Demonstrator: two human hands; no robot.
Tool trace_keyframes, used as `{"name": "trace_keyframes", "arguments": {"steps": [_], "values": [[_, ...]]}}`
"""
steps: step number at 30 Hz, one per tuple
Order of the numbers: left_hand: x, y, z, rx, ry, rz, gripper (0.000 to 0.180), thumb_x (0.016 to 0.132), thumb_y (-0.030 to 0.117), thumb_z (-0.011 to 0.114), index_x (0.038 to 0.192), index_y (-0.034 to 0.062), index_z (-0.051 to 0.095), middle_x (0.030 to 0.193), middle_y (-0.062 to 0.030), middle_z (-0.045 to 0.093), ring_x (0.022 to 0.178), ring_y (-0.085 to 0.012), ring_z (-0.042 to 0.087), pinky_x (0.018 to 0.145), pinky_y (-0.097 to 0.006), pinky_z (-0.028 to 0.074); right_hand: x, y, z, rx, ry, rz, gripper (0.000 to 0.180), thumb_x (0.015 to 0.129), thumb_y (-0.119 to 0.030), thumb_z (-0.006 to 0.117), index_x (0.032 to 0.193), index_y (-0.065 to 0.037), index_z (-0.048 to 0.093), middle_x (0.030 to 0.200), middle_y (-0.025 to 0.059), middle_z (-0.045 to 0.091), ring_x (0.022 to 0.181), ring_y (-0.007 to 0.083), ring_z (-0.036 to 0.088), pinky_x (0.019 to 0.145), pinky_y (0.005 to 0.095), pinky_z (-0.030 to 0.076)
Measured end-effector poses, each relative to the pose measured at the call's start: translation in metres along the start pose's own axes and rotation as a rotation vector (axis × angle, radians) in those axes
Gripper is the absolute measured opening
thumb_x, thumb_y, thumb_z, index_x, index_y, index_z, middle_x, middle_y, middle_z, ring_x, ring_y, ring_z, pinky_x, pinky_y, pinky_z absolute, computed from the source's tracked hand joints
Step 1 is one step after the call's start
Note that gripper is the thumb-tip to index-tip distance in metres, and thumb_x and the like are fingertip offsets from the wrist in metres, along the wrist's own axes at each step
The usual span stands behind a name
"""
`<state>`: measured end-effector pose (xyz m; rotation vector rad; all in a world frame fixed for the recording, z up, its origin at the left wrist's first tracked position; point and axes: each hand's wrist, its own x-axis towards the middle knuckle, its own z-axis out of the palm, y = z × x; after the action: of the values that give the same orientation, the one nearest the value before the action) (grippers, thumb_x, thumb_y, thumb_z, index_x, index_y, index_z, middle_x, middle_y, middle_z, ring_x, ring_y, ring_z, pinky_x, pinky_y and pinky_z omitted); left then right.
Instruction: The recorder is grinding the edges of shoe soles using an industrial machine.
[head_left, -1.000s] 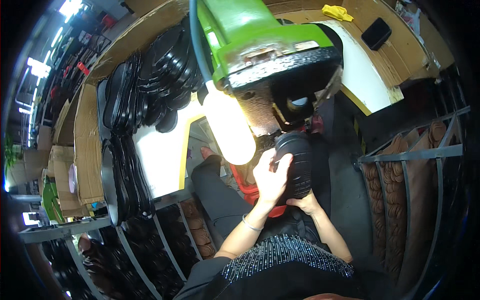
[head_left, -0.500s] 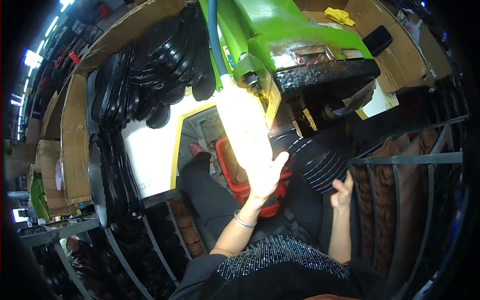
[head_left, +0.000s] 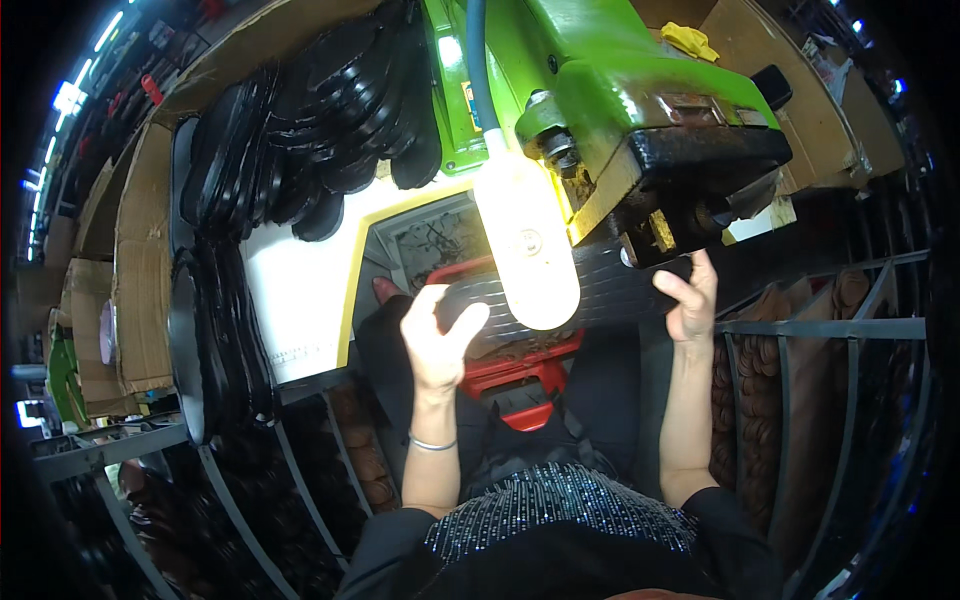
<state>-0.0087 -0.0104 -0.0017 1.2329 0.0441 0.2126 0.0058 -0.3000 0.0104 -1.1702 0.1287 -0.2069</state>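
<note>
A black ribbed shoe sole (head_left: 612, 290) lies crosswise beneath the green machine's dark head, stretched between my hands. My left hand (head_left: 437, 340) is wrapped round its left end, thumb toward the middle. Its right end is in my right hand (head_left: 688, 303), close under the machine's working parts (head_left: 650, 235). A glowing white lamp (head_left: 528, 245) on a blue-grey hose hangs over the sole and hides part of it. The fingertips of both hands are partly out of sight behind the sole.
Stacks of black soles (head_left: 340, 100) fill a cardboard box (head_left: 145, 250) at the left. The green machine (head_left: 640, 90) rises ahead. A red container (head_left: 525, 385) sits below, between my legs. Metal racks (head_left: 830, 327) with brown soles stand at the right. Another box holds a yellow cloth (head_left: 690, 42).
The sole has swung from a steep tilt near my right hand to lie level across. My left hand has moved left out of the lamp's glare and grips its left end; my right hand rose.
</note>
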Motion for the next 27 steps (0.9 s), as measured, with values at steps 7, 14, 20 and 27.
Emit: {"name": "trace_keyframes", "arguments": {"steps": [7,14,20,27], "values": [[-0.030,-0.037,-0.073,-0.246,0.042,-0.290,0.026,0.075,-0.005,0.067,0.098,-0.0017,0.055,0.093,-0.0078,0.062,0.084,-0.0136,0.060,0.079,-0.027,0.048,-0.005,0.007,0.058,-0.128,-0.157,0.065,0.038,0.062,0.010,0.073,0.095,0.002,0.056,0.085,0.0082,0.065,0.076,0.0148,0.063,0.071,0.0260,0.052],[-0.016,-0.045,-0.026,0.322,-0.660,-0.405,0.041,0.071,0.007,0.077,0.108,-0.0032,0.060,0.096,-0.0055,0.066,0.088,-0.0128,0.061,0.080,-0.028,0.050,-0.001,0.016,0.076,-0.354,-0.266,-0.040,0.042,0.061,0.002,0.081,0.095,0.002,0.057,0.087,0.0083,0.066,0.077,0.0123,0.063,0.072,0.0256,0.052],[0.004,-0.042,0.050,0.308,-0.312,0.074,0.030,0.071,0.001,0.075,0.097,-0.0019,0.062,0.089,-0.0059,0.065,0.081,-0.0119,0.059,0.076,-0.026,0.048,-0.030,0.053,0.053,-0.288,-0.051,-0.087,0.036,0.067,-0.001,0.079,0.094,0.001,0.056,0.089,0.0064,0.065,0.082,0.0111,0.060,0.074,0.0260,0.050],[-0.023,-0.053,0.059,0.075,-0.142,-0.018,0.033,0.073,-0.001,0.073,0.103,-0.0029,0.058,0.094,-0.0077,0.064,0.085,-0.0114,0.059,0.080,-0.025,0.047,-0.108,0.106,-0.081,-0.156,-0.172,0.547,0.041,0.067,-0.006,0.075,0.104,0.001,0.060,0.090,0.0055,0.065,0.079,0.0143,0.062,0.070,0.0280,0.050]]}}
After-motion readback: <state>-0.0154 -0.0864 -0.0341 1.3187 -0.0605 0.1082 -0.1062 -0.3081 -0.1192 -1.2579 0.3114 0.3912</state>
